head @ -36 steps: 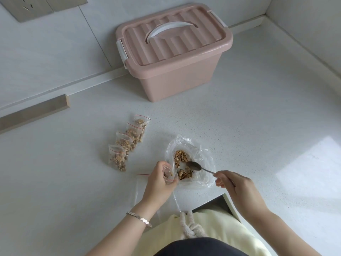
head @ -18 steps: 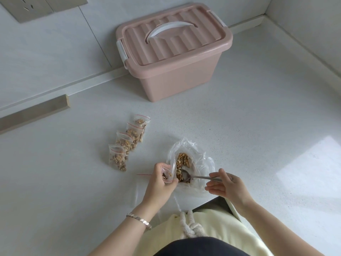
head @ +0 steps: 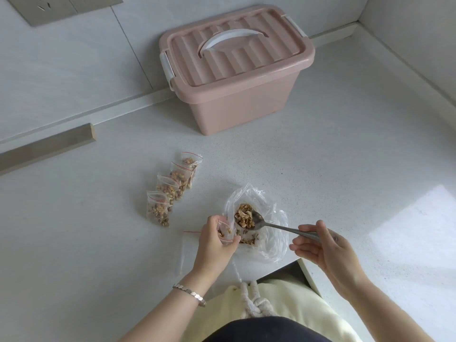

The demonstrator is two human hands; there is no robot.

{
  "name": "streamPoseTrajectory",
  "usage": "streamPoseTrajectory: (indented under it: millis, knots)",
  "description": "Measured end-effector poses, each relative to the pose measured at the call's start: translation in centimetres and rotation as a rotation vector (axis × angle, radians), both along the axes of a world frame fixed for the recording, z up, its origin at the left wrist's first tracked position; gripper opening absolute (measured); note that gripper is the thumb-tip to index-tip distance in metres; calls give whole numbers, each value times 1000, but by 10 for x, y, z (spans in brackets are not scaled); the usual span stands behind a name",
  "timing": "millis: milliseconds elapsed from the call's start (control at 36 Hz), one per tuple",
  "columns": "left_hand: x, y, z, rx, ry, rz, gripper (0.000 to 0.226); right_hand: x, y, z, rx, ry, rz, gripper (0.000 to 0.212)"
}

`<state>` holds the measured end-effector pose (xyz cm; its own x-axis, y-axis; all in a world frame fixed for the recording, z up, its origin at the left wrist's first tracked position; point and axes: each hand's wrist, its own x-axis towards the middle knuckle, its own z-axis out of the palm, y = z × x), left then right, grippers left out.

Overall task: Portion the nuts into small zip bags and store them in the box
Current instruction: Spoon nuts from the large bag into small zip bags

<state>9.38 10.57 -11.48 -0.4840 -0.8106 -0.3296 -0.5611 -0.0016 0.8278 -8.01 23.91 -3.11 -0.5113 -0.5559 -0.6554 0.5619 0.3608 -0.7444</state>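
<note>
From the head view, the left hand [head: 214, 240] has its grip curled round a small zip bag [head: 225, 230], mouth up, just beside the big clear bag [head: 270, 236] on the desk [head: 320, 156]. The right hand [head: 325, 245] pinches the spoon [head: 271, 225] near the handle's end, its bowl carrying nuts [head: 243, 215] above the big bag. Four filled bags [head: 172, 188] lie in a row to the left. The box [head: 237, 77] stands well behind, lid on. That little bag looks thin, limp and slippery, so I'd hold it at the rim, just under the zip. The nuts seem light and crumbly and likely to roll off a tilted spoon.
</note>
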Motion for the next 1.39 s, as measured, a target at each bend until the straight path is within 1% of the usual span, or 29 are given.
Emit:
streamPoseTrajectory:
  millis: [194, 278, 389, 444, 500, 556, 611, 667, 722, 806, 861, 917, 1056, 1167, 1278, 1389]
  knots:
    - [-2, -1, -1, 22, -1, 10, 45, 12, -17, 19, -37, 85, 84, 40]
    - [-2, -1, -1, 13, -3, -3, 49, 15, -22, 23, -29, 161, 140, 39]
    - [-1, 0, -2, -18, -3, -32, 48, 19, -28, 27, -2, 336, 246, 34]
    - [-1, 0, -1, -24, -6, -37, 47, 23, -30, 29, 1, 440, 334, 30]
    - [-1, 1, -2, -35, 1, -37, 46, 26, -30, 31, -8, 588, 480, 26]
    - [0, 1, -4, -44, 12, -43, 45, 30, -30, 32, -13, 768, 671, 24]
    - [0, 1, -5, -46, 17, -44, 45, 33, -29, 33, -39, 908, 783, 31]
    - [1, 0, -6, -42, 23, -35, 45, 33, -28, 33, -71, 981, 762, 44]
    - [1, -1, -5, -24, 23, -28, 44, 29, -25, 35, -70, 936, 663, 46]
    - [1, -1, -1, 4, 32, -17, 39, 20, -20, 34, -21, 809, 498, 31]
    - [0, -1, 2, 8, 38, -18, 38, 14, -17, 29, 31, 737, 388, 27]
    - [0, 0, 4, 21, 42, -20, 38, 10, -13, 22, 89, 701, 311, 28]
    - [0, 0, 5, 43, 66, -18, 43, 12, -9, -2, 185, 663, 252, 31]
    - [-2, -1, 3, 57, 51, -47, 43, 18, -12, -12, 165, 656, 195, 29]
    - [-4, -3, 2, 65, 40, -86, 39, 22, -15, -23, 150, 642, 194, 27]
    - [-5, -6, 2, 94, 43, -101, 36, 23, -20, -34, 122, 484, 134, 28]
